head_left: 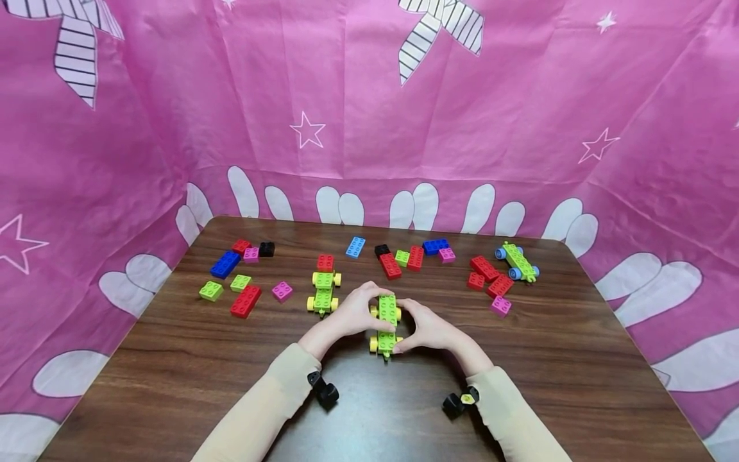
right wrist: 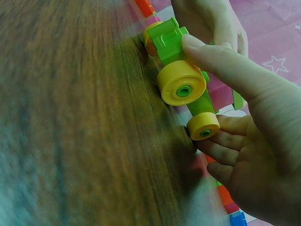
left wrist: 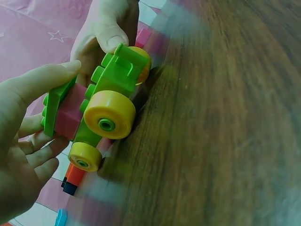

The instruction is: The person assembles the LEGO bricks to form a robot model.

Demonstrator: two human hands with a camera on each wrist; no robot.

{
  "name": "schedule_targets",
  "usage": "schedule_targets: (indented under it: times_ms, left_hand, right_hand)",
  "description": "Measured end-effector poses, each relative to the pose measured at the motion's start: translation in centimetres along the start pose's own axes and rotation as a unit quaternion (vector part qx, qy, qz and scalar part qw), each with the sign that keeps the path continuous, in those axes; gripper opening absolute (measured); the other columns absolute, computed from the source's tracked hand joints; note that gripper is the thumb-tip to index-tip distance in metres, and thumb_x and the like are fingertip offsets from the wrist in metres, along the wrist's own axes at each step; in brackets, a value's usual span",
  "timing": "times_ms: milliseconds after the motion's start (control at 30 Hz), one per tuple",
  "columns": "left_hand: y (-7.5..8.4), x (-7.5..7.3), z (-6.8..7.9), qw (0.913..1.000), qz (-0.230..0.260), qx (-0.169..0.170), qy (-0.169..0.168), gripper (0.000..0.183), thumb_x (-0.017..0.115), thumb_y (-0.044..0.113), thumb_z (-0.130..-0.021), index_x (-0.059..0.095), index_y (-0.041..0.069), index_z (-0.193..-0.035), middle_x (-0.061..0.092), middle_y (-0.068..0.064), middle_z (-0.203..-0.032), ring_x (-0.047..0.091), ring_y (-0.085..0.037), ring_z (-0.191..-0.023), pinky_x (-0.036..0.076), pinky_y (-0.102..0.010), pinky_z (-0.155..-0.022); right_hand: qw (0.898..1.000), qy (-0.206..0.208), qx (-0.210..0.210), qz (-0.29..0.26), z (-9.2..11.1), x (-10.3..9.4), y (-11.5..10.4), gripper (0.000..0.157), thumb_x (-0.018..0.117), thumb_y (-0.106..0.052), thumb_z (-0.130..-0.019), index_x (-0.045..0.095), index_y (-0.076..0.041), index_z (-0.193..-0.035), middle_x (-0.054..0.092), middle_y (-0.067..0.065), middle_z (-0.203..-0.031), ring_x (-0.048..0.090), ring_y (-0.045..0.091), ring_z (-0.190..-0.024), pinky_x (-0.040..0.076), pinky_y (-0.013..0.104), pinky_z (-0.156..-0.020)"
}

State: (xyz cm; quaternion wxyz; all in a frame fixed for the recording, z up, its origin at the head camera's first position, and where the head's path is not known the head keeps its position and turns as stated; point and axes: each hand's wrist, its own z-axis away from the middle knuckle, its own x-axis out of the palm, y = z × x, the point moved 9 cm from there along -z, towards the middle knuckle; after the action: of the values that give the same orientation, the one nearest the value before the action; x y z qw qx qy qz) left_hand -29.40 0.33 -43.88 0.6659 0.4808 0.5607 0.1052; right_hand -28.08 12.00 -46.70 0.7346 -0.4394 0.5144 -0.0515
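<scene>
A green toy car base [head_left: 386,343] with yellow wheels [left wrist: 109,114] stands on the table between my hands. On its studs sits a pink brick [left wrist: 70,112], topped by a thin green plate [left wrist: 54,107]. My left hand [head_left: 356,311] grips this plate by its two ends, thumb near and fingers far. My right hand [head_left: 430,328] holds the car base, its thumb on the near end and its fingers by the far wheel [right wrist: 203,125]. To the left stands a second green car base [head_left: 323,296] with yellow wheels and a red brick [head_left: 325,263] at its far end.
At the back right is a green car base [head_left: 519,262] with blue wheels, near several red bricks [head_left: 484,268] and a pink one [head_left: 500,305]. Loose blue [head_left: 225,264], green, red and pink bricks lie at the left. More bricks, including a light blue one [head_left: 355,247], line the back.
</scene>
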Motion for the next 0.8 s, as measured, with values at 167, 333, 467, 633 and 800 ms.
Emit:
schedule_targets:
  times_ms: [167,333,467,633,800]
  left_hand:
    - [0.10,-0.09,0.03,1.0000,0.003,0.000,0.004,0.067,0.087,0.031,-0.070,0.061,0.009,-0.128,0.056,-0.005,-0.104,0.054,-0.023,-0.098,0.047,-0.034,-0.082]
    - [0.07,-0.06,-0.13,1.0000,-0.001,0.001,0.003,0.066,0.088,0.030,-0.068,0.062,0.009,-0.126,0.056,-0.004,-0.102,0.054,-0.021,-0.095,0.047,-0.033,-0.081]
    - [0.04,-0.02,-0.31,1.0000,-0.008,0.000,0.002,0.066,0.088,0.031,-0.068,0.063,0.010,-0.126,0.057,-0.003,-0.101,0.054,-0.019,-0.094,0.047,-0.033,-0.082]
    - [0.04,0.05,-0.35,0.9999,-0.014,-0.002,-0.004,0.067,0.087,0.032,-0.069,0.062,0.010,-0.126,0.057,-0.003,-0.103,0.054,-0.019,-0.096,0.047,-0.035,-0.085]
    - [0.15,0.14,-0.23,0.9993,-0.034,0.004,-0.016,0.067,0.084,0.036,-0.073,0.059,0.011,-0.129,0.055,-0.002,-0.106,0.054,-0.018,-0.097,0.047,-0.035,-0.087]
  right_hand:
    - [1.000,-0.002,0.000,-0.004,0.01,-0.01,-0.03,0.095,0.085,-0.041,-0.069,0.039,-0.001,-0.142,0.047,0.015,-0.140,0.043,0.031,-0.131,0.034,0.054,-0.109]
    - [1.000,0.000,-0.005,-0.004,0.12,-0.06,-0.24,0.095,0.086,-0.040,-0.068,0.040,-0.001,-0.142,0.048,0.015,-0.139,0.044,0.032,-0.129,0.035,0.055,-0.108]
    - [1.000,0.001,-0.003,-0.003,0.16,-0.07,-0.17,0.095,0.086,-0.040,-0.068,0.040,-0.001,-0.142,0.048,0.016,-0.139,0.044,0.032,-0.130,0.035,0.054,-0.108]
    - [1.000,-0.001,-0.001,-0.003,0.09,0.01,0.05,0.095,0.085,-0.040,-0.069,0.039,0.000,-0.142,0.047,0.015,-0.140,0.043,0.031,-0.130,0.035,0.054,-0.108]
    - [1.000,-0.003,0.001,-0.004,0.05,0.05,0.16,0.095,0.085,-0.041,-0.069,0.039,-0.001,-0.142,0.047,0.016,-0.140,0.043,0.031,-0.130,0.035,0.054,-0.108]
